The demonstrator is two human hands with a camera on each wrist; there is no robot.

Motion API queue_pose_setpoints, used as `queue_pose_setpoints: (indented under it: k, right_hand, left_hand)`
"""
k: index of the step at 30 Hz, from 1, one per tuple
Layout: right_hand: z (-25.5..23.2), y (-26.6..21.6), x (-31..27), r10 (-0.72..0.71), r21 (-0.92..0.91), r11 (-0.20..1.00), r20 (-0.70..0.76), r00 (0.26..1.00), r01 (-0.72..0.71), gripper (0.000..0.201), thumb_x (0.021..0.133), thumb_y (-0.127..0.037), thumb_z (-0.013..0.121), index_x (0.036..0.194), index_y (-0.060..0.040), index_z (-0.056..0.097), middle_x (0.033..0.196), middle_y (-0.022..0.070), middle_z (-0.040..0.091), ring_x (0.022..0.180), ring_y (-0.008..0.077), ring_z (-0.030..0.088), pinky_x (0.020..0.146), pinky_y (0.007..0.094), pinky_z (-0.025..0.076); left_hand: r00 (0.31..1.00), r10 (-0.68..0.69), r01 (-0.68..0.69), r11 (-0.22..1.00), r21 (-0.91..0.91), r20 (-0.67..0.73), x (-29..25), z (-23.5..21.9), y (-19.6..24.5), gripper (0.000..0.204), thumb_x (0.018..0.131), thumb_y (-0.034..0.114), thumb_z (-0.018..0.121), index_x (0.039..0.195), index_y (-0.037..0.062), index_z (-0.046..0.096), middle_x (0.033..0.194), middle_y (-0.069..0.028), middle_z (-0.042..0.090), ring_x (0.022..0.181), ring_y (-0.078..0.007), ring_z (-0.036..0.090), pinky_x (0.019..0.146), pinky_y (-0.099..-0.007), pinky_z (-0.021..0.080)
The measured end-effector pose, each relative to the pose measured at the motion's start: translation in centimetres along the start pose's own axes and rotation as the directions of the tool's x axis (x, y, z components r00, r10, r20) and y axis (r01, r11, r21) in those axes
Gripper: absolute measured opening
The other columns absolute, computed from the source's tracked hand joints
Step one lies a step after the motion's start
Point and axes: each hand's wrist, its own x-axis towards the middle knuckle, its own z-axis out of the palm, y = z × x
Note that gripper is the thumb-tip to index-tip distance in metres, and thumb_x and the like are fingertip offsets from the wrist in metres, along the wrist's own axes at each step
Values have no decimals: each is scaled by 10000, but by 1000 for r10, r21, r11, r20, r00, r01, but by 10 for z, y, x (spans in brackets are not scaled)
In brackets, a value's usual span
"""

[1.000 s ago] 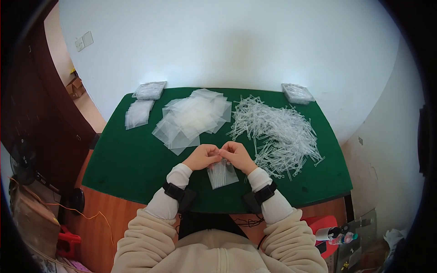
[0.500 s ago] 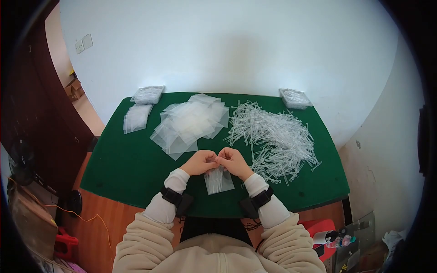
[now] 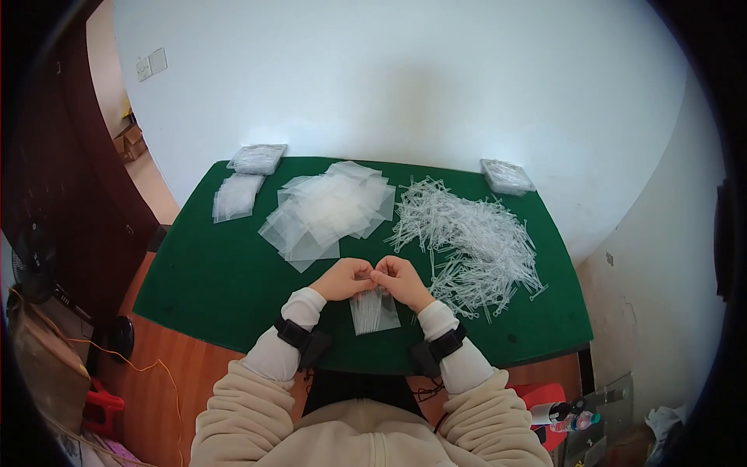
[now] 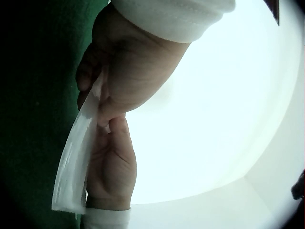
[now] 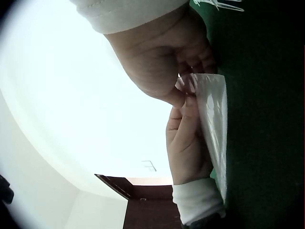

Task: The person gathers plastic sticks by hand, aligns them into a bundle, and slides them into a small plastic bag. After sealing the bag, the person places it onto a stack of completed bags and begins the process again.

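A small clear plastic bag (image 3: 375, 314) stands out below both hands, near the front of the green table. Thin clear plastic sticks show inside it, lined up lengthwise. My left hand (image 3: 343, 279) pinches the bag's upper edge between thumb and curled fingers. Right beside it, my right hand (image 3: 404, 282) pinches the same edge, the two thumbs meeting tip to tip. From the left wrist view, the bag (image 4: 74, 162) hangs at a slant from the fingers over the cloth. The fingers hide most of its top edge.
Behind the hands lies a spread heap of flat clear bags (image 3: 331, 206). A loose pile of clear plastic sticks (image 3: 475, 245) covers the right side. Filled bags are stacked at back left (image 3: 258, 159) and back right (image 3: 507, 177), with flat bags (image 3: 237, 196) in front of the left stack.
The head view has tilted slightly. Both hands stay on the bag's upper edge, and the bag has come a little toward the body and left.
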Motion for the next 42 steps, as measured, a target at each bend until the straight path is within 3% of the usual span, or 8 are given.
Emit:
queue_pose_setpoints:
  k: [3,7,10,25,31,34,39,42]
  right_hand:
    - [3,-1,-1,-1,7,1000,0,1000,1,118,823,-125,608,785,-48,527,659,-33,527,557,31,470,500,184,384]
    - [0,-4,-2,87,-24,996,-17,996,-87,176,749,-184,639,774,-23,573,697,35,570,673,104,518,621,250,425]
    - [1,-1,-1,23,1,1000,-2,1000,-23,122,824,-131,610,788,-51,526,656,-33,528,554,28,469,496,181,381]
    - [1,-1,-4,23,18,1000,3,1000,-23,126,824,-132,612,785,-63,514,661,-38,524,560,25,461,497,171,364]
    - [1,6,-2,0,-19,1000,-7,1000,0,128,821,-135,614,787,-62,514,660,-37,523,559,25,458,498,172,364]
    - [2,-1,-3,70,-30,997,-20,997,-70,178,752,-185,642,770,-27,561,699,40,557,664,115,515,613,256,426]
    - [2,-3,-2,77,-31,996,-20,997,-77,178,753,-185,638,775,-28,558,705,42,560,668,116,517,618,256,427]
    - [2,-1,-2,-14,-36,999,-17,1000,14,135,819,-137,612,788,-58,506,652,-33,524,544,30,462,484,176,369]
  left_hand:
    - [1000,-18,18,1000,-12,-5,-2,0,0,171,819,158,608,759,17,532,694,-2,572,553,-59,521,490,-214,433]
    - [1000,-8,8,1000,-3,-6,-2,1,-1,173,817,158,608,759,16,528,687,-5,571,550,-60,523,491,-215,436]
    - [1000,22,-22,1000,16,-4,1,-1,-1,177,818,160,607,760,14,527,681,-7,571,548,-61,525,491,-216,439]
    - [996,91,-89,990,113,-11,-1,0,0,193,801,194,603,777,8,561,657,-48,573,588,-104,532,542,-254,426]
    - [999,37,-37,996,82,1,-1,1,5,195,804,195,603,773,7,556,650,-44,566,575,-104,528,535,-254,423]
    - [999,51,-51,996,73,1,-5,0,6,196,807,197,602,774,9,556,645,-39,562,569,-103,525,532,-254,422]
    - [1000,24,-24,998,57,5,-2,1,4,195,805,196,601,778,9,556,641,-39,560,562,-105,525,528,-257,421]
    - [999,41,-42,996,82,12,0,1,3,192,799,192,601,782,7,556,641,-49,562,561,-119,528,529,-264,423]
